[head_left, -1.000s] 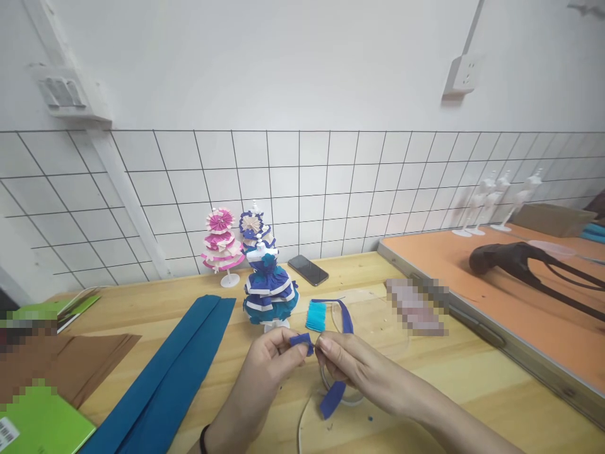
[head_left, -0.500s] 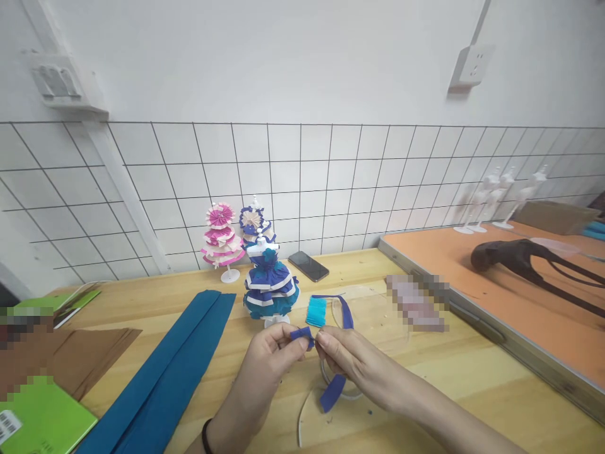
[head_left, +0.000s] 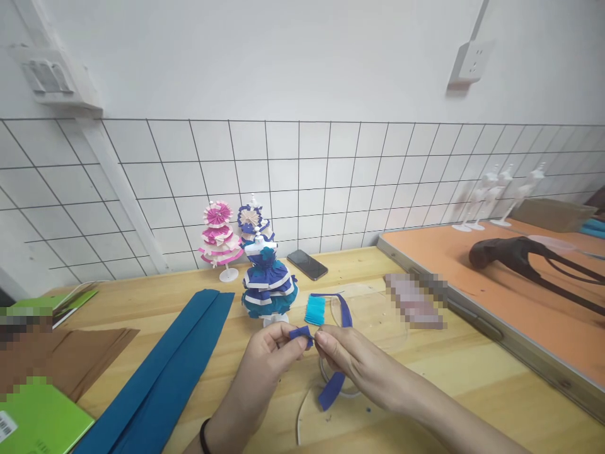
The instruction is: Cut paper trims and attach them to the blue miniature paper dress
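Observation:
My left hand [head_left: 270,353] pinches a small folded piece of blue-violet crepe paper [head_left: 299,333] between thumb and fingertips. Close against its right end, my right hand [head_left: 350,358] is closed in a pinch; what lies between its fingertips is too small to make out. A blue-violet paper strip [head_left: 347,310] curves behind the right hand, and a similar strip end [head_left: 331,392] shows below it. Just beyond the hands stands a small white dress form wearing a tiered blue, teal and white paper dress [head_left: 269,284]. Pleated turquoise paper [head_left: 315,309] lies beside it.
Behind stand a pink-and-white paper dress [head_left: 219,234] and a blue-and-cream one [head_left: 250,217]. A phone [head_left: 307,265] lies near the wall. Long teal paper [head_left: 165,372] and brown paper [head_left: 94,359] lie left. An orange raised board [head_left: 529,302] edges the right, bearing white dress forms [head_left: 491,189].
The whole view has shifted slightly. Both hands keep their pinch on nearly the same spot, and the small blue-violet piece is still in the left fingers.

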The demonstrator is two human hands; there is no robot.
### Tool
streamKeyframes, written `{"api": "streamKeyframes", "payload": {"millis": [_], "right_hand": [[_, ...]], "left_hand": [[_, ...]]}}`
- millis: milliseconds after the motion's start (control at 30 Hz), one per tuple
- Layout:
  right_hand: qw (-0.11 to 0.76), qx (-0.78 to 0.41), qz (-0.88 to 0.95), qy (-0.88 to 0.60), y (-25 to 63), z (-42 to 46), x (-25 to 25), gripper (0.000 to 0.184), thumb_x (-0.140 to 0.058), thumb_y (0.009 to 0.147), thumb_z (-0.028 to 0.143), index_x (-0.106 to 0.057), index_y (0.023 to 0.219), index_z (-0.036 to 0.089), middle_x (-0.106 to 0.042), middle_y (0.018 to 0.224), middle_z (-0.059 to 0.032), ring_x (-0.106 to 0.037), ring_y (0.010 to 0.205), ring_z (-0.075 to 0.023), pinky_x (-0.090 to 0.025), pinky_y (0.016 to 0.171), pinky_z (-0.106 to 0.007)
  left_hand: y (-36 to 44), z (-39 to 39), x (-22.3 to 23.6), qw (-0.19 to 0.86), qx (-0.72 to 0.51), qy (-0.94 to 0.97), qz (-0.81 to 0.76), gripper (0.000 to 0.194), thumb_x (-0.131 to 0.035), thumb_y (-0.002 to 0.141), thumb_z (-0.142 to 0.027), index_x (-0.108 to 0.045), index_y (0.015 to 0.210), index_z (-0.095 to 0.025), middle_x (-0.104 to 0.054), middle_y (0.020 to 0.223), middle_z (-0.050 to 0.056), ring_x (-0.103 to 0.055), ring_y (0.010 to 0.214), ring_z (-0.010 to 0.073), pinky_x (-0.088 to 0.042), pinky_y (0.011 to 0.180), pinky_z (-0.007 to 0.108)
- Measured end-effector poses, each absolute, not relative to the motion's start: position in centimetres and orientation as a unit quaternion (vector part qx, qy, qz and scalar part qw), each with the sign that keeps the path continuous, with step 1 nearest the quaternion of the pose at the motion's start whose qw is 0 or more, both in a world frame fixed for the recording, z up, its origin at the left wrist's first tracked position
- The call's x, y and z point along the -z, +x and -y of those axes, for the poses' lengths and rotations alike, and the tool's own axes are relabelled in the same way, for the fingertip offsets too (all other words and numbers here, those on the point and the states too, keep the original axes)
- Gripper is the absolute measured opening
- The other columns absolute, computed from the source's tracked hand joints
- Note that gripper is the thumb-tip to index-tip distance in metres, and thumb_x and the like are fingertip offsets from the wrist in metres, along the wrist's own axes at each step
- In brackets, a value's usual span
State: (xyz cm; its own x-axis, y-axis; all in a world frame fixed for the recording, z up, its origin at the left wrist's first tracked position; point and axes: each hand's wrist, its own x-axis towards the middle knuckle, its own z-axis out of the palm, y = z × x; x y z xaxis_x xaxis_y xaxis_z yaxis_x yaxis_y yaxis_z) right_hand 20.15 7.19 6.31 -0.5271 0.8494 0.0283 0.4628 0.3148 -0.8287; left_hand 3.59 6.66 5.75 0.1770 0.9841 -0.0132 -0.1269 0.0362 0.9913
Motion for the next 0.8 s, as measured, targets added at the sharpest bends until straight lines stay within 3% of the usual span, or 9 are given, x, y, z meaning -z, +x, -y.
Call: {"api": "streamKeyframes", "payload": {"millis": [800], "right_hand": [[0.190, -0.295, 0.826, -0.440, 20.6, -7.2, -7.5, 0.039, -0.021, 0.090, 0.045, -0.043, 0.069, 0.020, -0.044, 0.060, 0.0036, -0.043, 0.056, -0.0115, -0.033, 0.053, -0.023]], "left_hand": [[3.0, -6.8, -6.2, 0.595, -0.427, 0.531, -0.427, 0.010, -0.062, 0.069, -0.023, -0.063, 0.065, -0.013, -0.060, 0.062, 0.001, -0.050, 0.060, 0.0107, -0.038, 0.059, 0.023]]}}
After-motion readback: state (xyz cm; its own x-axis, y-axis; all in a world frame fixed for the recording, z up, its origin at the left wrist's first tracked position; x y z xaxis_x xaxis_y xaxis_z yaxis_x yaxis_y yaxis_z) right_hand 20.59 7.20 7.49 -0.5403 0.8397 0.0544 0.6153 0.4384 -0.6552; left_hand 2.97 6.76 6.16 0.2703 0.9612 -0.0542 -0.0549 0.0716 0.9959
